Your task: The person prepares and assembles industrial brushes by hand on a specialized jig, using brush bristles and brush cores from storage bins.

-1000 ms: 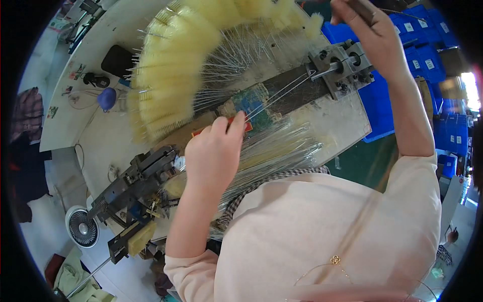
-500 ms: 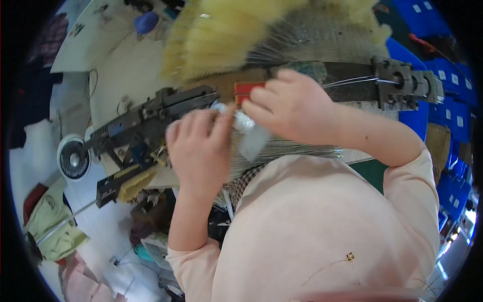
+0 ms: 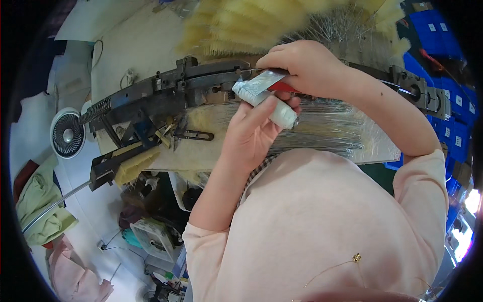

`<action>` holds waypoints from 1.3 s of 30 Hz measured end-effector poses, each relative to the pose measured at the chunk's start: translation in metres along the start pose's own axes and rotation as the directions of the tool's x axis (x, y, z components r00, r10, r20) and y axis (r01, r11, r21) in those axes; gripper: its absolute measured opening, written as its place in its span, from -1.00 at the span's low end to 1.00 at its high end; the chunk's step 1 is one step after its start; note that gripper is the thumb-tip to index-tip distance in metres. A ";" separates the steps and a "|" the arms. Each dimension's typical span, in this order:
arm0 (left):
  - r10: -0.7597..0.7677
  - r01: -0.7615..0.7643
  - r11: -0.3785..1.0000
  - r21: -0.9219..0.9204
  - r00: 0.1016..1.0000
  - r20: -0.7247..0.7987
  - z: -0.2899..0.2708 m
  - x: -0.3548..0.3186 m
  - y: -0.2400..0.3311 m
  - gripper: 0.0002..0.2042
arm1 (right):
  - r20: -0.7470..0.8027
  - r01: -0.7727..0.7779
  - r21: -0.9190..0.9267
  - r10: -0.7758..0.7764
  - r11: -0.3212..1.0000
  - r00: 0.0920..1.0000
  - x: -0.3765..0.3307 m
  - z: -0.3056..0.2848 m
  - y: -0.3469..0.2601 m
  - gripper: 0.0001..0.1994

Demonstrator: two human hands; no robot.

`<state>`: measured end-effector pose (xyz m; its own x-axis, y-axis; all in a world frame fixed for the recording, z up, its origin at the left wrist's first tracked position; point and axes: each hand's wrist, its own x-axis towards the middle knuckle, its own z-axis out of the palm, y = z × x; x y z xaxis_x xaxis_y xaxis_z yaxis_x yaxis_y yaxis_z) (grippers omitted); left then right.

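Note:
Across the open palm and fingers of my left hand (image 3: 259, 126) lies a short white roll (image 3: 279, 113), tilted, its fingers curled round it. A thin, shiny, semi-see-through strip (image 3: 269, 79) lies across the roll's upper end and reaches up to my right hand (image 3: 309, 68). My right hand is bent over, palm down, with its fingers curled and mostly hidden. Just under it a red piece (image 3: 282, 87) shows, partly covered by the hand and the roll. A dark metal bar fixture (image 3: 171, 83) runs left of both hands, with a coil spring on its left end.
Yellow bristly bundles (image 3: 251, 27) with thin wires lie at the back of the bench. More thin metal wires (image 3: 327, 126) lie in front of my hands. A metal clamp block (image 3: 420, 93) stands at the right, near blue bins (image 3: 440, 38). A white fan (image 3: 68, 132) is at the left.
My left hand has turned palm up, with the white roll now plainly in it. The hanging strip now lies across the roll toward my right hand. The whole view has shifted.

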<state>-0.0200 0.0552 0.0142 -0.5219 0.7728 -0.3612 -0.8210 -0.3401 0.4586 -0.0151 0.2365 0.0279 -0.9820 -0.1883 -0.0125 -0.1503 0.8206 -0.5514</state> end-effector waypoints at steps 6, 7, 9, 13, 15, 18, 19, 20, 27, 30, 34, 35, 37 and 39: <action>0.281 -0.079 0.377 0.923 0.959 -0.033 -0.064 0.020 -0.025 -0.59 | 0.027 0.146 -0.191 -0.143 0.971 0.989 0.001 0.000 -0.004 -0.81; 0.365 -0.174 0.433 0.885 0.931 0.005 -0.064 0.022 -0.029 -0.56 | 0.031 0.220 -0.309 -0.222 0.925 0.975 0.000 0.001 -0.004 -0.80; 0.361 -0.396 -0.007 0.918 0.855 0.372 -0.085 0.025 -0.026 -0.50 | -0.090 0.275 -0.381 -0.331 0.883 0.939 -0.007 0.004 -0.014 -0.78; 0.528 -0.319 0.109 0.942 0.821 0.217 -0.075 0.032 -0.031 -0.54 | -0.117 0.231 -0.393 -0.297 0.890 0.948 -0.033 0.049 -0.024 -0.68; 0.445 -0.326 0.317 0.890 0.880 0.164 -0.083 0.029 -0.026 -0.52 | -0.022 0.130 -0.311 -0.144 0.941 0.989 -0.036 0.062 -0.029 -0.66; 0.302 -0.248 0.578 0.777 0.950 0.079 -0.082 0.025 -0.020 -0.47 | 0.082 -0.003 -0.193 0.019 0.981 0.996 -0.032 0.063 -0.035 -0.59; 0.314 -0.247 0.488 0.837 0.945 0.095 -0.085 0.027 -0.018 -0.47 | 0.079 0.029 -0.163 -0.016 0.986 0.997 -0.032 0.058 -0.033 -0.57; 0.324 -0.238 0.391 0.889 0.940 0.110 -0.089 0.023 -0.014 -0.46 | 0.076 0.063 -0.133 -0.053 0.989 0.996 -0.032 0.052 -0.030 -0.55; 0.030 0.268 0.880 0.393 0.794 -0.608 -0.137 -0.074 0.059 -0.46 | 0.117 -0.049 -0.199 0.074 0.979 0.990 -0.071 0.018 0.007 -0.52; 0.234 -0.073 0.961 0.269 0.734 -0.638 -0.157 -0.095 0.067 -0.54 | -0.136 -0.384 -0.175 0.364 0.907 0.921 -0.085 0.022 0.027 -0.55; 0.299 -0.166 0.950 0.266 0.738 -0.606 -0.166 -0.092 0.063 -0.66 | -0.066 -0.392 -0.152 0.387 0.907 0.920 -0.066 0.029 0.035 -0.66; 0.336 -0.232 0.941 0.245 0.706 -0.623 -0.165 -0.088 0.059 -0.70 | -0.063 -0.339 -0.143 0.333 0.930 0.941 -0.068 0.028 0.037 -0.70; 0.365 -0.241 0.930 0.276 0.688 -0.627 -0.154 -0.087 0.051 -0.71 | 0.003 -0.373 -0.170 0.379 0.912 0.926 -0.075 0.019 0.029 -0.72; 0.394 -0.251 0.918 0.308 0.672 -0.627 -0.143 -0.087 0.042 -0.72 | 0.071 -0.334 -0.196 0.353 0.922 0.933 -0.095 0.003 0.020 -0.75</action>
<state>-0.0424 -0.1030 -0.0517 -0.8195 0.0496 -0.5709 -0.5513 -0.3405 0.7617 0.0758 0.2691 0.0159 -0.9613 0.0755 -0.2650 0.1666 0.9254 -0.3404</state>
